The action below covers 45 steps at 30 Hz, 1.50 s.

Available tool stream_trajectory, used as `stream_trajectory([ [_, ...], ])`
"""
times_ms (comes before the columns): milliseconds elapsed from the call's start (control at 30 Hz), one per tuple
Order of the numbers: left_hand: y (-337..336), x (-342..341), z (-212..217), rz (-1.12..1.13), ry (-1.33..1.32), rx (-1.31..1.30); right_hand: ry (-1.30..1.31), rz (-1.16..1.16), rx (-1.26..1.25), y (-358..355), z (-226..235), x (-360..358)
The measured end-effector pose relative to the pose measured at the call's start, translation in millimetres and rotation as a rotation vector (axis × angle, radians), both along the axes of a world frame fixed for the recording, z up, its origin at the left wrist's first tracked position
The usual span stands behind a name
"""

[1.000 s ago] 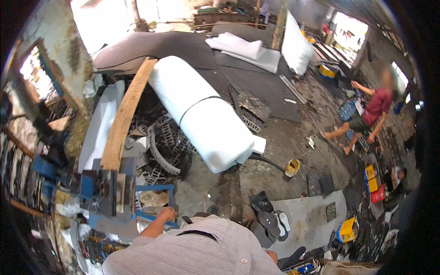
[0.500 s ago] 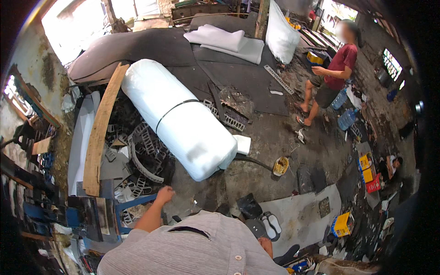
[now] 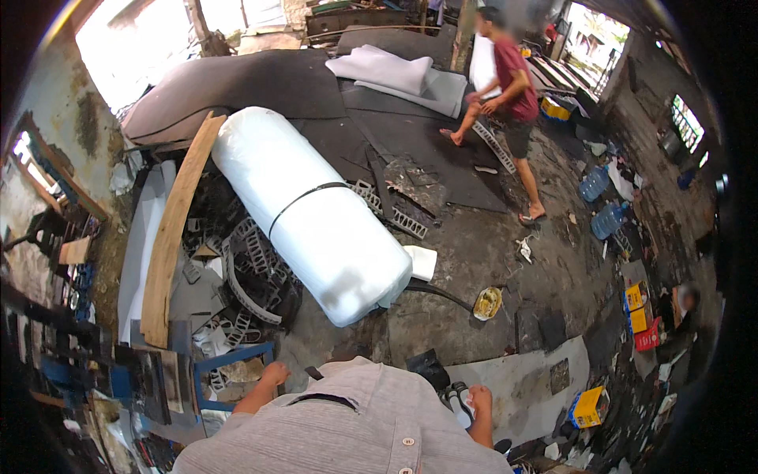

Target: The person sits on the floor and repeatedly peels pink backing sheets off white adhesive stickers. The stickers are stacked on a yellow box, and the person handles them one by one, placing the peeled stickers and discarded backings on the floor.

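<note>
My left hand point(image 3: 275, 373), fingers loosely curled in, is beside a blue frame point(image 3: 230, 357) at the lower left. Nothing shows in it. My right hand point(image 3: 479, 397) is low by my right side, its fingers also curled, with nothing visible in it. Close to it, partly covered, are black-and-white footwear-like pieces point(image 3: 458, 403) and a black flat piece point(image 3: 427, 368). Ahead of me lies a large roll point(image 3: 312, 217) wrapped in white plastic, with a black strap point(image 3: 304, 199) around its middle. Neither hand touches the roll.
A long wooden plank point(image 3: 178, 237) leans left of the roll. Perforated strips point(image 3: 253, 253) lie beside it. Dark sheets point(image 3: 253, 83) spread behind. At right are a yellow-rimmed container point(image 3: 487, 303), blue water bottles point(image 3: 608, 220), a yellow box point(image 3: 589, 407) and a person in a red shirt point(image 3: 517, 83).
My left hand has drawn down and back from the roll. My right hand has come up into fuller view. The person in red has walked left, toward the dark sheets.
</note>
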<state>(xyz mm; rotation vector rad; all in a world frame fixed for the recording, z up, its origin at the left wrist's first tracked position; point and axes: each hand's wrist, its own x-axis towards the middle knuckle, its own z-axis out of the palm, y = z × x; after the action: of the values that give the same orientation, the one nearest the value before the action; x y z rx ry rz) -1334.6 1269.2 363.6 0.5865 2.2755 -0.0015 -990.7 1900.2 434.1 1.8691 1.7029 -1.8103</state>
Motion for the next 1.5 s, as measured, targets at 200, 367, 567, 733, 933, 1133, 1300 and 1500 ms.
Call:
stream_trajectory([
  [200, 44, -71, 12, 0.379, 0.037, 0.213, -0.046, -0.014, -0.024, -32, -13, -37],
  [367, 94, -136, 59, 0.636, 0.014, 0.244, -0.182, 0.094, 0.001, -39, -65, -2],
  [567, 171, -172, 77, 0.722, -0.043, 0.215, -0.192, 0.351, 0.059, -15, -72, 26],
  [733, 256, -189, 28, 0.649, -0.116, 0.189, -0.149, 0.438, 0.068, 60, -64, 1],
  [933, 396, -209, 20, 0.387, -0.004, 0.135, -0.103, 0.484, 0.167, 231, -50, -28],
  [1133, 514, -243, 71, 0.505, -0.023, 0.384, 0.139, -0.098, 0.035, 397, 14, -71],
  [1300, 529, -247, 57, 0.366, 0.043, 0.272, 0.13, -0.264, 0.187, 427, 35, -107],
  [1500, 489, -235, 4, 0.33, -0.088, 0.052, -0.035, 0.776, 0.198, 377, -37, -88],
])
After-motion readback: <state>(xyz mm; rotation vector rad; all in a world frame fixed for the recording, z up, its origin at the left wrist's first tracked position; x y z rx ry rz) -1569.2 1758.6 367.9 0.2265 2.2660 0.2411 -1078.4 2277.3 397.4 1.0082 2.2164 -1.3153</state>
